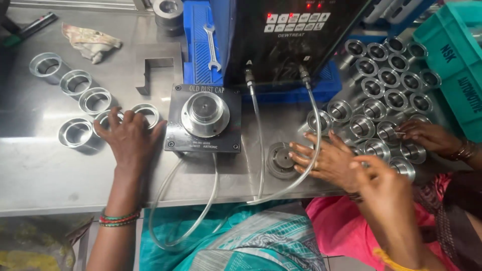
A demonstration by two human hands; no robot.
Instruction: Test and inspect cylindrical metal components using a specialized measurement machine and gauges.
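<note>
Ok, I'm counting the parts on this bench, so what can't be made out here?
All in the head view:
- Right hand: motion-blurred, so whether it grips anything is unclear.
- Metal rings: two are partly covered by the left hand.
- Metal cups: some are hidden under another person's hands.
- Green crate: cut off by the right edge, contents unseen.
</note>
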